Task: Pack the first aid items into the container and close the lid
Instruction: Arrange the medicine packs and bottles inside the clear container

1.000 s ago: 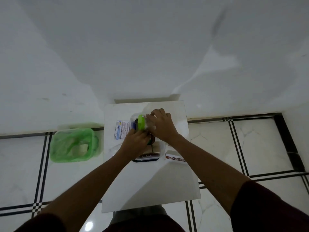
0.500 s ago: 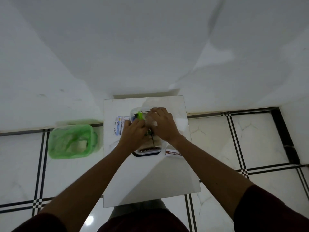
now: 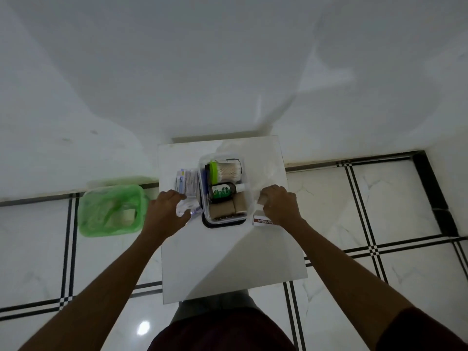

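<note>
Head view: container (image 3: 222, 191) mid-frame on the table (image 3: 228, 254), left hand (image 3: 166, 211) closed on a crinkly packet (image 3: 186, 207) just left of it, right hand (image 3: 279, 207) gripping a small item beside the box (image 3: 262, 221) — tuck both flat.

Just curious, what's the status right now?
Left hand on a crinkly packet; right hand at the povidone box. Container part-packed, lid off. Nothing blocking.
</note>
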Demonstrator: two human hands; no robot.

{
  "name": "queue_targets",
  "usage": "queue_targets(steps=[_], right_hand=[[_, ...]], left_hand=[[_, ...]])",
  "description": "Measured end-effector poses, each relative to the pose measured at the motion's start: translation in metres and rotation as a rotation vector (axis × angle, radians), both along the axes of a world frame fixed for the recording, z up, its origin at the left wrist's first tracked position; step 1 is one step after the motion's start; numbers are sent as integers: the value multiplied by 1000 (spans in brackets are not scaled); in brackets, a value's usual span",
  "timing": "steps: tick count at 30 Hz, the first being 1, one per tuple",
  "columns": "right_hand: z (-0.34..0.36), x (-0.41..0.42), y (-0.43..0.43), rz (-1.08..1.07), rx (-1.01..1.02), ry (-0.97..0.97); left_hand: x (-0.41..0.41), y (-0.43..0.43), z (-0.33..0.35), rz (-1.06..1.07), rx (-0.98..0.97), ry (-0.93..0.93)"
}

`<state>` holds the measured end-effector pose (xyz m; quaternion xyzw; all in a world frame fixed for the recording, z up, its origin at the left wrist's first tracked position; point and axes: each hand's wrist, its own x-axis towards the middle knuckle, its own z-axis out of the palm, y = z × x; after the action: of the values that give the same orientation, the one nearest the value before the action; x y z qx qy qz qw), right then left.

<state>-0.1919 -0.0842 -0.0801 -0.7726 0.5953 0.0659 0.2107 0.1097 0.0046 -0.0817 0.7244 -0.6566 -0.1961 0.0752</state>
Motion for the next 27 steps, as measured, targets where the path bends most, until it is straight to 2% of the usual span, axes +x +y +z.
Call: queue_targets(steps=[4, 13, 16, 20, 22, 25, 27], right_hand=[[-13, -3, 5, -14, 39, -39], [-14, 1, -1, -41, -17, -83], [-2, 3, -4, -108, -70, -146], [26, 5, -10, -156, -173, -284], [43, 12, -11, -124, -156, -370], [60, 31, -7, 19, -64, -456], [63, 44, -2, 155, -8, -417]], left_hand=[[-10, 6, -15, -15, 132, -3], [-9, 13, -25, 157, 224, 142], [-9, 9, -20, 282, 293, 213], [-7, 7, -2, 551, 187, 397], [-3, 9, 12, 670, 132, 471], [-1, 10, 39, 751, 20, 512], [-7, 10, 58, 732, -32, 536]])
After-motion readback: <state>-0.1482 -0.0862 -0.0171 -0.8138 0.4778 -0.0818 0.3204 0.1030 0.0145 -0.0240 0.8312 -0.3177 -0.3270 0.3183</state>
